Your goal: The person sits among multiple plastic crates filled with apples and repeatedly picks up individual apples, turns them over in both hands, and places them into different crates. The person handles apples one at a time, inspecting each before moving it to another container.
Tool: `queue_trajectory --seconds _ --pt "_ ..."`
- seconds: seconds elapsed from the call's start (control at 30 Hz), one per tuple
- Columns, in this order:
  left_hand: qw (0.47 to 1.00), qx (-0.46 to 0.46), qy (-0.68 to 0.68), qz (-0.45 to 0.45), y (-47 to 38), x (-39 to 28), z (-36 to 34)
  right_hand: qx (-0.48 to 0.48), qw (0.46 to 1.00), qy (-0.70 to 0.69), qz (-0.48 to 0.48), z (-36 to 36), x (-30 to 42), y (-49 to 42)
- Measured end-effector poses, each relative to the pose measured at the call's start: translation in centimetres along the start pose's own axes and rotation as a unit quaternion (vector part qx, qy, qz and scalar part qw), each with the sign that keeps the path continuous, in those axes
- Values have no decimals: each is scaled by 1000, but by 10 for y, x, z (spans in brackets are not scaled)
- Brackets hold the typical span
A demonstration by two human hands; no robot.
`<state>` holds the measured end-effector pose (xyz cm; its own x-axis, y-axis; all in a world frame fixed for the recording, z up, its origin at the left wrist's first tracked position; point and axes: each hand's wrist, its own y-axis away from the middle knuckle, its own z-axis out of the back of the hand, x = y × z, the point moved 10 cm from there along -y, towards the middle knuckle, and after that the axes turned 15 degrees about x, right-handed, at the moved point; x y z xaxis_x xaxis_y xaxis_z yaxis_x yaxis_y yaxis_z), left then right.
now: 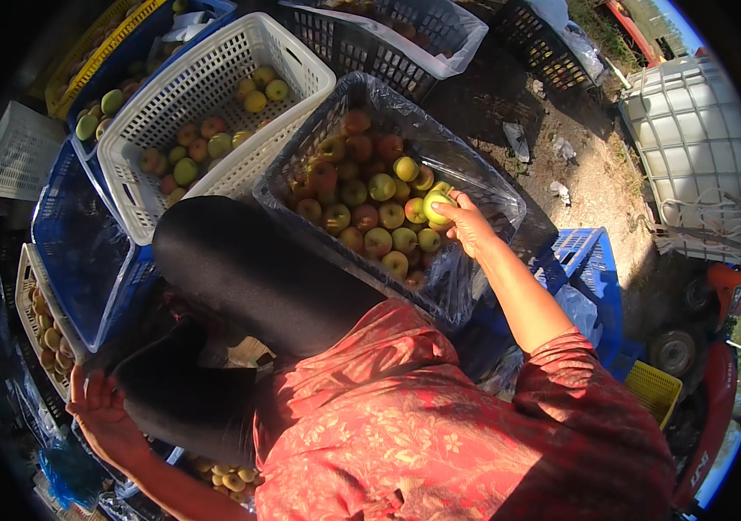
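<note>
Between the fingers of my right hand (472, 228) is a yellow-green apple (437, 208). It is over the right part of a plastic-lined crate (266, 170) that holds many red and green apples (378, 242). Whether the held apple touches those under it, I cannot tell. My left hand (98, 400) is at the lower left with its fingers apart and nothing in it. Close above that hand stands a cream crate (26, 260) of small yellowish fruit (51, 338).
A white slotted crate (305, 71) with apples adjoins the lined crate. Blue crates (77, 241) stand at left, another blue crate (605, 280) at right. Black crates (403, 68) are at the top. A caged white tank (689, 137) and a red vehicle (712, 404) are at far right.
</note>
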<state>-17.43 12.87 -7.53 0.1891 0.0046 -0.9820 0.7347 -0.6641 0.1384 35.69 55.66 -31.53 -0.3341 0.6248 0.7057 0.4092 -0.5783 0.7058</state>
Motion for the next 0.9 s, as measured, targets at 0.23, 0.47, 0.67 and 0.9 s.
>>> queue_trajectory --seconds 0.23,0.47,0.67,0.9 --pt "998 50 -41 18 4 -15 -31 -48 957 262 -111 20 -180 -66" --pt "995 78 -51 27 -2 -12 -60 -102 980 114 -124 -3 -173 -21" --pt "996 50 -72 33 -5 -5 -63 -162 963 195 -93 11 -175 -28" --pt "997 49 -53 29 -3 2 -69 -132 958 228 -112 10 -197 -35"
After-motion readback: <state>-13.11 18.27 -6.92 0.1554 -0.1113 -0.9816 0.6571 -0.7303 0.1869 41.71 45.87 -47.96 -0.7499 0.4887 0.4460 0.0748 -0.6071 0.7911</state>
